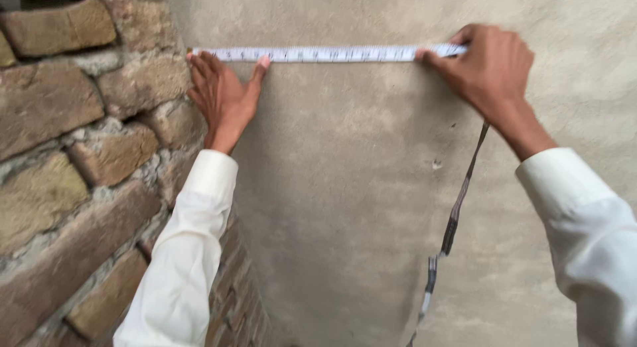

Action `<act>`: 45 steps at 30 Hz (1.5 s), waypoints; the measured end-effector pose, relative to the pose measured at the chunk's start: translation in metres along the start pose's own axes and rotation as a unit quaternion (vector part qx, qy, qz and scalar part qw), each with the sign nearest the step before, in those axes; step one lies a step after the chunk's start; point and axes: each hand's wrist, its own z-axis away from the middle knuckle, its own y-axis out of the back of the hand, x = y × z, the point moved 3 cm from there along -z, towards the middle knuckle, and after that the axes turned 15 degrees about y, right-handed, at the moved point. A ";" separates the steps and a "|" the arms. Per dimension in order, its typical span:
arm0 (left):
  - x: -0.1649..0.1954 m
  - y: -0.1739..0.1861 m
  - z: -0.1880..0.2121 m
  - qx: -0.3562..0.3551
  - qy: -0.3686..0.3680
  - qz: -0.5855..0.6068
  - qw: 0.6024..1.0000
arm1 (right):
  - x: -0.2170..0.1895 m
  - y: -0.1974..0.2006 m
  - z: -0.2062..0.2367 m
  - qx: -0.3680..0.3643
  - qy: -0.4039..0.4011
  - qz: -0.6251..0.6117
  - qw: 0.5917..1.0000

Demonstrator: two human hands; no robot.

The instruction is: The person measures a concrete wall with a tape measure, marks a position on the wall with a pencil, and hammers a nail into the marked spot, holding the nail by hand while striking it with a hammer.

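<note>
Tape measure [332,54] stretched flat on plaster wall [345,188], between my hands. Left hand [222,95] fingers spread, pinning its end at the brick edge [79,154]; right hand [488,68] fingers pinching it. Keep it taut, level.

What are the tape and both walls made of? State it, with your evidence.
Tape measure: probably soft cloth or vinyl; its loose tail hangs limp. Plastered wall: likely cement render, matte, grainy, seamless. Brick wall: rough bricks with crumbly mortar joints.
</note>
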 end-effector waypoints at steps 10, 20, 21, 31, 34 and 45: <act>0.011 0.002 -0.006 0.006 0.029 -0.010 1.000 | -0.016 0.008 -0.015 -0.027 -0.069 -0.019 0.997; 0.015 -0.011 -0.006 0.017 0.052 0.030 0.998 | -0.022 0.007 -0.011 0.000 -0.076 0.000 0.997; 0.015 -0.013 -0.006 0.016 0.052 0.042 0.998 | -0.022 0.008 -0.012 0.000 -0.087 0.004 0.996; 0.009 -0.022 -0.002 0.089 0.086 0.042 0.991 | -0.034 0.017 -0.007 0.030 -0.052 -0.016 0.998; 0.011 -0.018 0.004 0.163 0.012 0.048 0.985 | -0.032 0.016 -0.011 0.027 -0.048 -0.019 0.998; 0.010 -0.023 -0.005 0.108 -0.003 0.074 0.991 | -0.027 0.009 -0.006 0.031 -0.031 -0.011 0.999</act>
